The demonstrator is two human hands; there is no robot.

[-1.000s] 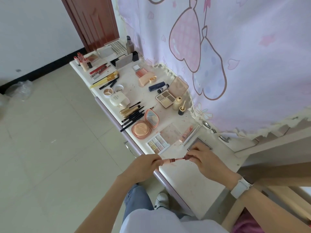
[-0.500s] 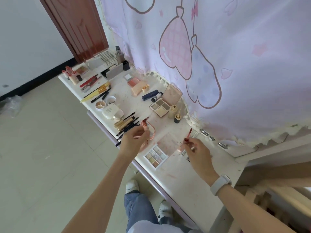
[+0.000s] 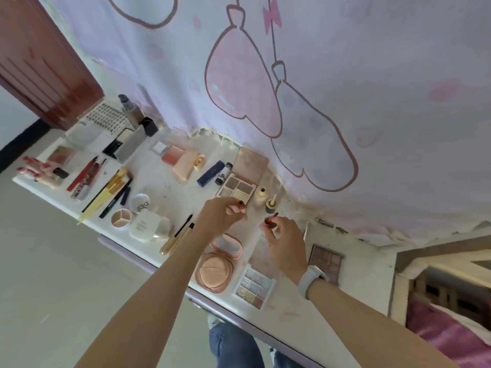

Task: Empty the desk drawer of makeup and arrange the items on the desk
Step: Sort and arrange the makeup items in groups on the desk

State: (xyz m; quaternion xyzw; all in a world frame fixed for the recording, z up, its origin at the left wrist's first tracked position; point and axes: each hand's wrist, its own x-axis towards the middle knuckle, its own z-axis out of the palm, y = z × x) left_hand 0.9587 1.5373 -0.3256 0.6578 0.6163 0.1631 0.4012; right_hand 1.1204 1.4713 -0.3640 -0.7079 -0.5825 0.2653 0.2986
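Left hand: the left hand is raised above the middle of the desk; its fingers are curled and pinch the lip gloss tube, of which only a small dark red and pink part shows between the fingertips.
Right hand: the right hand is held just beside the left; its fingers pinch the applicator wand, a thin red stick with a darker tip that points up and to the right. A pale smartwatch sits on the wrist.
Lip gloss, state: tube and wand are apart, one in each hand, both above the desk surface near the four-pan palette.
Desk: the desk has a white, smooth, scuffed top with pink smears and a lilac front edge.
Four-pan palette: the four-pan palette is rectangular and lies open, with beige and brown pans and a pinkish lid tilted back.
Cushion compact: the cushion compact is round, peach-pink, open, with a soft puff and a mirror lid.
Nine-pan palette: the nine-pan palette is square, clear-framed, with shimmery pastel pans, and lies near the front edge.
Dark palette: the dark palette is rectangular with mauve pans, just right of the right wrist.
Brushes: the brushes have gold handles and dark tips and lie side by side, partly under the left forearm.
Small bottles: the small bottles, cream and gold, stand upright beside the four-pan palette.
Backdrop: the curtain is lilac fabric printed with pink and blue outlined shapes and hangs behind the desk.
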